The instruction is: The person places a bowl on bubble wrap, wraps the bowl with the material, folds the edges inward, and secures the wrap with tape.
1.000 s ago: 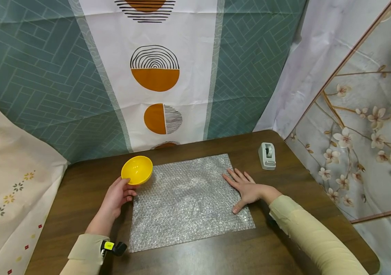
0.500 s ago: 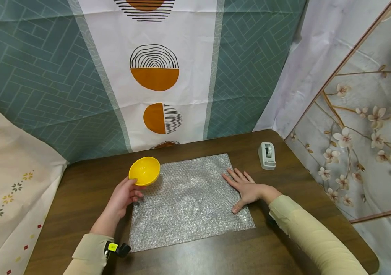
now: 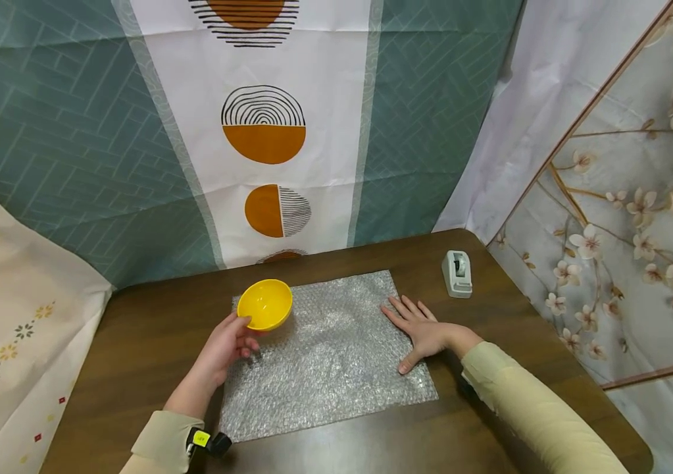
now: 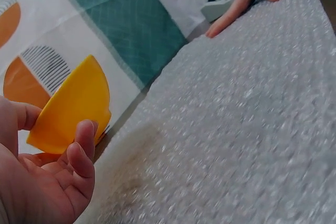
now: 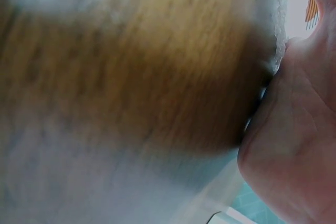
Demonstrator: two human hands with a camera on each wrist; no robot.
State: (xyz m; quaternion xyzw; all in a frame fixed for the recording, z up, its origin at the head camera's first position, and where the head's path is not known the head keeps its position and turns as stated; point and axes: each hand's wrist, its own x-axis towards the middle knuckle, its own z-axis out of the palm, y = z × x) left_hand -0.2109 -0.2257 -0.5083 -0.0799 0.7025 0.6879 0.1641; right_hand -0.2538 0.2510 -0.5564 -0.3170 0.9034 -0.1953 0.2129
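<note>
A yellow bowl (image 3: 266,304) is pinched at its near-left rim by my left hand (image 3: 231,345), thumb on the rim and other fingers below. In the left wrist view the bowl (image 4: 76,108) hangs tilted above a sheet of bubble wrap (image 3: 330,355), clear of its surface. The sheet lies flat on the brown table. My right hand (image 3: 422,331) rests on the right part of the sheet with its fingers spread. Close up in the right wrist view, only the palm (image 5: 299,129) of that hand shows, and its fingers are out of sight.
A white tape dispenser (image 3: 457,275) stands at the table's back right, beyond my right hand. The brown table (image 3: 324,454) extends around the sheet. A patterned curtain (image 3: 277,145) hangs behind its back edge, with printed cloths at both sides.
My left hand has carried the bowl to the right, from the sheet's left corner to farther over the sheet. My right hand has stayed in place on the bubble wrap.
</note>
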